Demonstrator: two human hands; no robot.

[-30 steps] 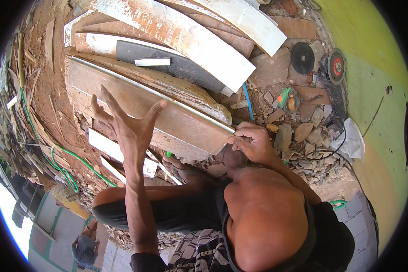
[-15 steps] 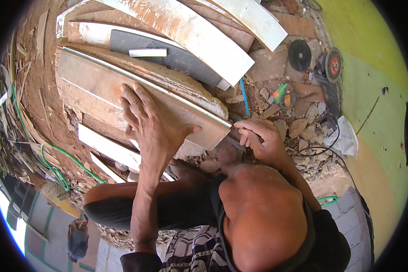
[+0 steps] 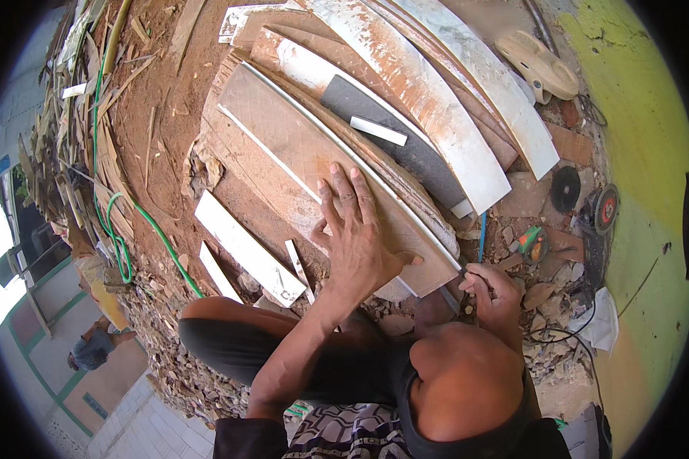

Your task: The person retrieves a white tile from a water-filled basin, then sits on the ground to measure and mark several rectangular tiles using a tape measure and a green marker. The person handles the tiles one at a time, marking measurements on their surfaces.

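A long brown tile strip (image 3: 283,126) with a pale edge lies slantwise on a worn wooden board (image 3: 241,172). Spread across the strip's near half, my left hand (image 3: 357,249) presses down with its fingers apart. My right hand (image 3: 497,294) is at the strip's near right corner, its fingers curled and pinched together. Whatever is between those fingertips is too small to make out. Beyond the strip lies a dark grey tile piece (image 3: 375,126) with a small white offcut (image 3: 379,131) on top.
Long white tile strips (image 3: 436,122) are stacked beyond. White offcuts (image 3: 249,249) lie on the left near my knee. To the right are a grinder with a disc (image 3: 605,208), a black disc (image 3: 565,189), a tape measure (image 3: 533,242) and rubble. A green hose (image 3: 157,233) crosses the left side.
My view has swung, so the scene sits further right and lower. My left hand keeps its place on the tile strip; my right hand stays at the corner, fingers still curled.
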